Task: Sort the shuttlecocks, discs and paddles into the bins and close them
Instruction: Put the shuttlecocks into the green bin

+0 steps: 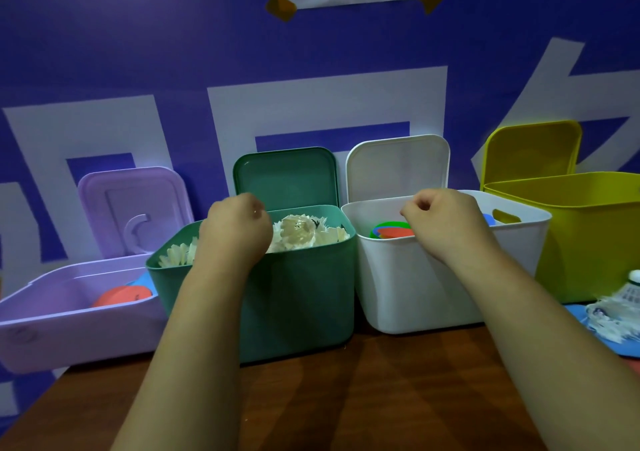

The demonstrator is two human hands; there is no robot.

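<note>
Since your hands are both up over the two middle bins, I'd guess you're either dropping stuff in or going for the lids, hard to call. Your left hand [235,225] hovers over the square teal-green plastic bin [298,298], fingers curled away from the camera, so I can't tell if it's got anything. Your right hand [440,218] is over the white plastic bin [415,288], fingers curled in, nothing visible in it.

The white feather shuttlecocks [301,234] are piled in the green bin, and the flat coloured plastic discs [394,231] sit in the white one. The green hinged lid [287,177] and white hinged lid [398,166] both stand open behind them.

Don't shut anything yet imo. A couple of loose feather shuttlecocks [620,315] lie on the brown wooden table [346,398] by its right edge, in front of the yellow-green plastic bin [595,242]. Next move: reach right, pinch those gently by the cork end, drop them in green, then fold the lids down.
</note>
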